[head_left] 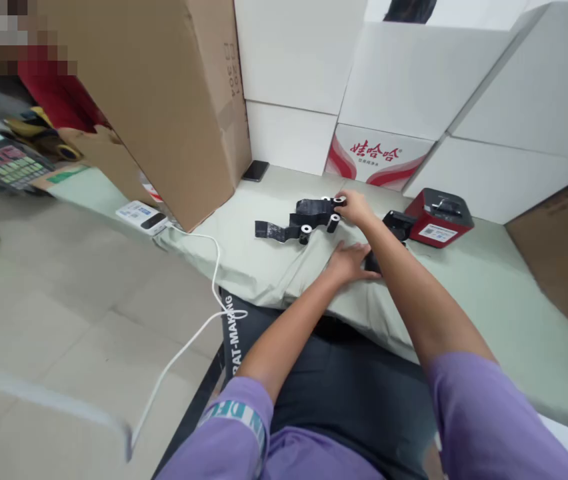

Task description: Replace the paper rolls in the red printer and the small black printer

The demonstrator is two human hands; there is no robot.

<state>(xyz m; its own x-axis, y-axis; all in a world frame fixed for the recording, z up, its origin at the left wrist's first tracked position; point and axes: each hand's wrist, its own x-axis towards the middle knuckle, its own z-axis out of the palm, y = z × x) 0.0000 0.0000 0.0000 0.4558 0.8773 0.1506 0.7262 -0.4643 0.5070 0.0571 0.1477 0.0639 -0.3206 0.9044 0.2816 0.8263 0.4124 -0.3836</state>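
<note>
My right hand [357, 208] reaches over the cloth-covered table, its fingers closed on a small black roll [339, 202] with a white core. Beside it lie several more black rolls [333, 223] and a black strip [271, 231], partly unwound and wavy. Nearer to me, my left hand [348, 263] rests low on the cloth, its thumb and fingers on either side of a black object [373, 263] that my right forearm partly hides. Just right of the forearm stands a red and black box-shaped device [439, 217] with a white label and a black part [398, 225] at its left.
A tall cardboard box [164, 100] stands left, with a dark phone [256, 171] by its corner. A white device [141, 217] with a white cable [217, 260] lies at the table's left edge. White cartons [389, 73] line the back; another cardboard box [564, 247] is right.
</note>
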